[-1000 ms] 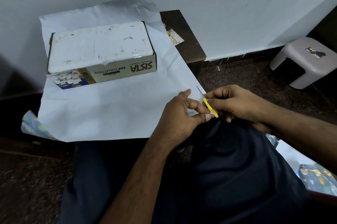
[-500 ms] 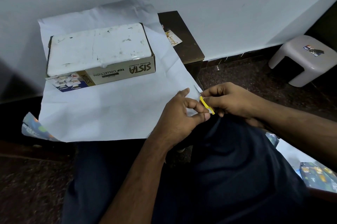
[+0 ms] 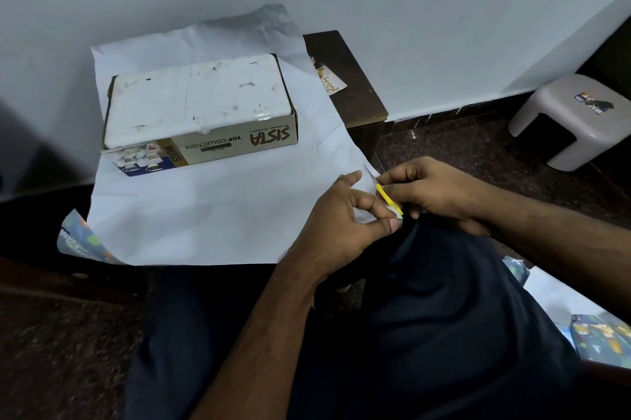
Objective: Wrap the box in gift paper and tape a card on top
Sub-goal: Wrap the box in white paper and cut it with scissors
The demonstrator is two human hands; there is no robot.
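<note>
We see a small dark wooden table point(image 3: 355, 91) against the pale wall. On it lies a sheet of gift paper point(image 3: 205, 207), white side up, hanging past the near edge, its printed face showing at the curled left corner. A card point(image 3: 330, 79) rests on the bare wood just beside the paper. The table stands on a dark speckled floor point(image 3: 478, 153), as does a pale plastic stool point(image 3: 573, 119)

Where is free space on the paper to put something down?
The gift paper is bare between the box and its near edge. The right corner is crowded: the left hand pinches it and the right hand holds the cutter.
</note>
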